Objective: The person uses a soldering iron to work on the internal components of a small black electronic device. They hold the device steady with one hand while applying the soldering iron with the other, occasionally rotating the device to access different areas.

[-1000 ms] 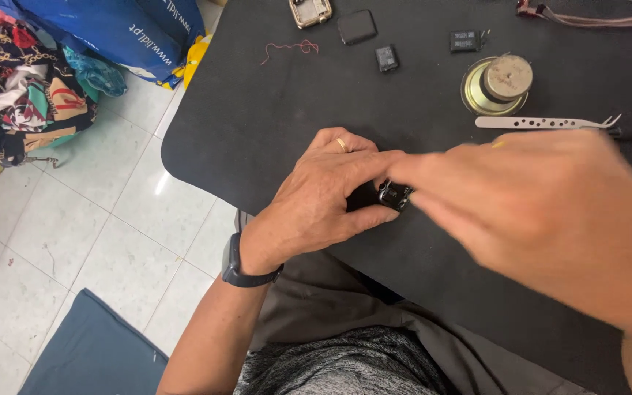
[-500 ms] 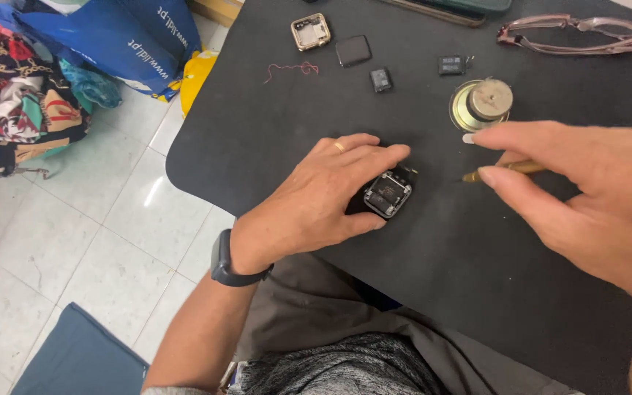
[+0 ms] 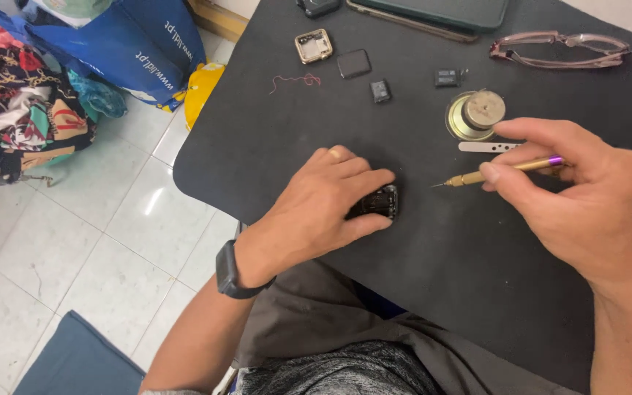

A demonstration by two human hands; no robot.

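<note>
My left hand [image 3: 316, 212] lies palm down on the black mat [image 3: 272, 139], fingers curled together and pinching a small dark watch body [image 3: 379, 202] between fingertip and thumb; its open, boxy face points right, towards my other hand. My right hand [image 3: 587, 205] hovers well to the right of it, thumb and fingers closed round a slim brass-coloured screwdriver [image 3: 502, 170] with a purple end cap, its fine tip aimed left at the watch body but apart from it. Just behind the screwdriver lie flat silver tweezers [image 3: 488, 147] and a round metal speaker [image 3: 475, 114]. Farther back on the matte surface sit a square metal case frame [image 3: 313, 46], a dark glossy screen panel [image 3: 353, 64], two small black parts [image 3: 380, 91], a thin red wire [image 3: 295, 80] and pink-framed glasses [image 3: 561, 48].
</note>
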